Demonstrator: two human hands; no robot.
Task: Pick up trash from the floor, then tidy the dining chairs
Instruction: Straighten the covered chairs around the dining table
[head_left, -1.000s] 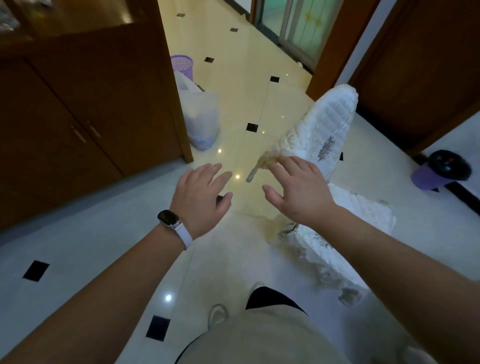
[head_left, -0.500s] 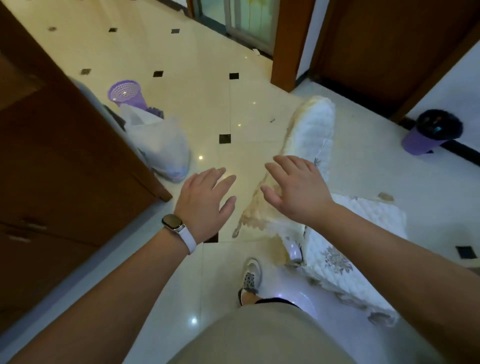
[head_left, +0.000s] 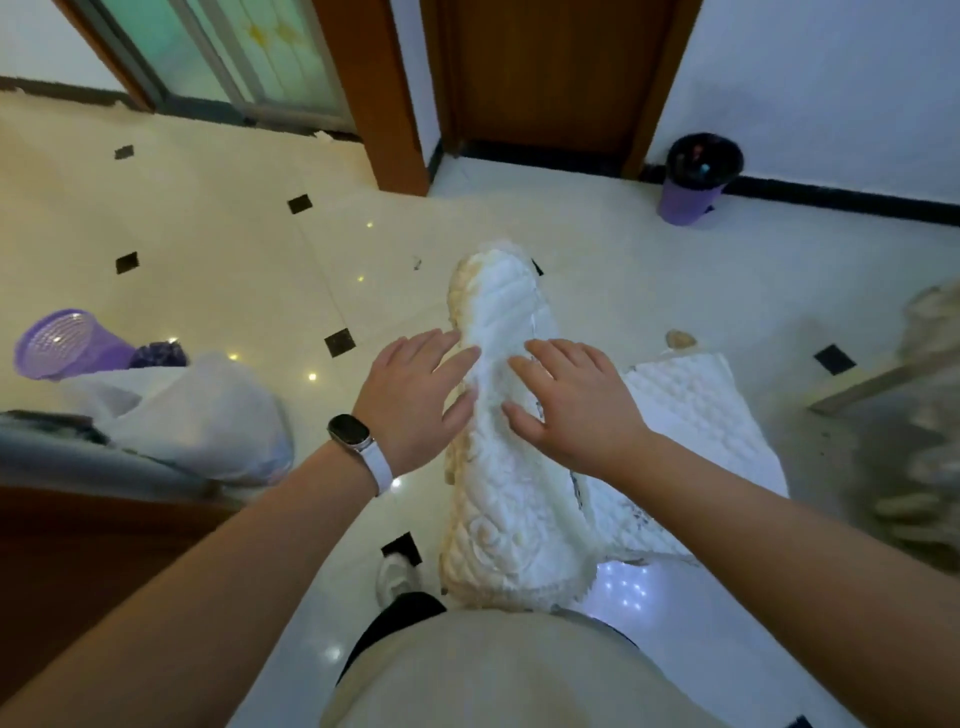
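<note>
Floor (head_left: 208, 249): glossy pale tile with small black diamonds, spreading out beneath both hands.
Dining chair (head_left: 511, 467): directly under the hands, its tall backrest running away from the person. The whole thing is wrapped in a white quilted cover, yellowed along the left edge.
Seat (head_left: 691, 410): just to the right of the right hand, padded the same way.
Handling: judged rigid and fairly heavy beneath soft padding. The cover will likely slide and bunch over the frame, so hold through the padding onto both side edges of the backrest, not the loose fabric.
Plastic bag (head_left: 208, 415): white and slumped, well to the left of the left hand.
Bin (head_left: 696, 182): purple with a black liner, far beyond the right hand, by the wall.
Basket (head_left: 62, 343): purple, tipped on its side, beyond the bag.
Left hand (head_left: 415, 400): fingers straight and spread, clasping nothing, with the fingertips at the backrest's left edge.
Right hand (head_left: 571, 400): flat and spread on the cover, also clasping nothing.
Scrap (head_left: 679, 339): small and pale, on the floor beyond the right hand — possibly trash, too small to tell.
</note>
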